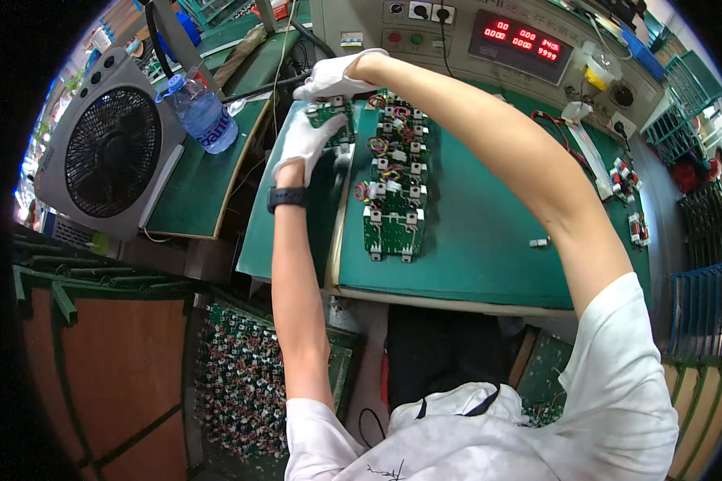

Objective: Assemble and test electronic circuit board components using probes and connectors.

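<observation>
Both white-gloved hands, left [306, 140] and right [334, 76], grip clamped on 1 small green circuit board [330, 114] at 12 o'clock of the green counter [489, 232]; best kept level, held by edges, beside the row of green boards [393, 184].

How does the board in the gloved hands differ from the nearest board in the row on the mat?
The held circuit board is lifted and tilted between the left hand and right hand; the nearest board lies flat on the green mat. The held one is partly hidden by gloves; the nearest shows whole. Both are green.
</observation>
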`<state>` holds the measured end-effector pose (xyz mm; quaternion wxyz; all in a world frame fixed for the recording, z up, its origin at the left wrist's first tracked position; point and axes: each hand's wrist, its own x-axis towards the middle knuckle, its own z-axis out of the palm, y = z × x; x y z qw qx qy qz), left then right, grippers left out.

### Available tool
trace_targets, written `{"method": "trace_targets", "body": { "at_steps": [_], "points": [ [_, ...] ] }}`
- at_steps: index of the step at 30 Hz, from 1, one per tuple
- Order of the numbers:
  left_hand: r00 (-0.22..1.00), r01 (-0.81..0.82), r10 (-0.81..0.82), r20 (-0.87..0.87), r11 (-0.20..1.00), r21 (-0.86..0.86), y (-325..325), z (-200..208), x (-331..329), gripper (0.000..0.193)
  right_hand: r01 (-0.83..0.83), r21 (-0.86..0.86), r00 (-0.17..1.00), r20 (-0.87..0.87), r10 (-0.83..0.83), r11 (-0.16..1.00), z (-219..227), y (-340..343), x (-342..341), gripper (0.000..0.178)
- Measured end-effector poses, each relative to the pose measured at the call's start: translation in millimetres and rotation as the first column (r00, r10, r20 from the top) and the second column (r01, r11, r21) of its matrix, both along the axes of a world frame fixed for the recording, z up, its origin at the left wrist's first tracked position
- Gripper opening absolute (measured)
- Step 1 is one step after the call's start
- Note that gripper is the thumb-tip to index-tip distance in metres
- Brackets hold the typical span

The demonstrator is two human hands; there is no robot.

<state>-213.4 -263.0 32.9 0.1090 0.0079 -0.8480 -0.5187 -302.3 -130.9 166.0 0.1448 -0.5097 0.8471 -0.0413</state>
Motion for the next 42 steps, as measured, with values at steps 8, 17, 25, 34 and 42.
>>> {"method": "trace_targets", "body": {
  "at_steps": [8,17,25,34,42],
  "points": [
    [0.986,0.019,0.058,0.154,0.889,-0.457,17.2,-10.1,-85.5,0.090,0.184,0.018,0.983,-0.028,-0.183,0.983,-44.4,7.3,-70.5,0.077],
    [0.956,0.110,0.087,0.279,0.779,-0.618,29.4,10.0,-70.8,0.089,0.191,0.200,0.978,-0.117,-0.170,0.961,-6.7,24.6,-44.8,0.069],
    [0.987,-0.094,0.020,-0.162,0.879,-0.467,15.7,-35.6,-40.3,0.096,0.019,-0.473,0.999,-0.020,-0.032,0.881,69.4,173.7,71.1,0.035],
    [0.885,-0.121,0.123,-0.448,0.992,0.033,134.9,54.9,120.8,0.028,0.749,-0.125,0.598,-0.291,-0.746,0.650,-19.0,552.4,222.1,0.043],
    [0.889,0.086,-0.326,-0.321,0.807,-0.584,341.0,2.8,161.1,0.048,0.989,-0.104,0.102,-0.021,-0.995,0.104,-100.4,527.9,227.5,0.072]
  ]
}}
